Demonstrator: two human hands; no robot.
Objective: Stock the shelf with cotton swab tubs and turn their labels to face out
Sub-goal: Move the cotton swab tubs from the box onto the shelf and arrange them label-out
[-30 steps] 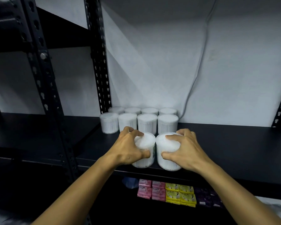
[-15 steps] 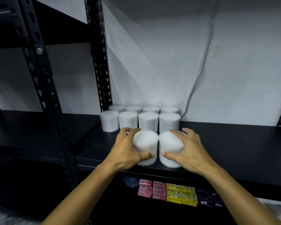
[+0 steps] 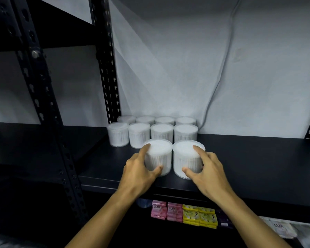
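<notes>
Lower shelf, nearest: soap packets (image 3: pixel 183 214) — pink and yellow — are seen stacked below the black shelf (image 3: pixel 258 158). At the shelf's front edge, two cotton swab tubs are stood upright, just beside each other. The left tub (image 3: pixel 159 154) is gripped by the left hand (image 3: pixel 139 171), thumb low on its wall, fingers curled round its far side. The right tub (image 3: pixel 187 156) is held by the right hand (image 3: pixel 207 170), forefinger laid on the lid. Behind — eight tubs (image 3: pixel 150 130) are ranged in two rows of four against the white wall (image 3: pixel 186 68). No labels can be made out.
</notes>
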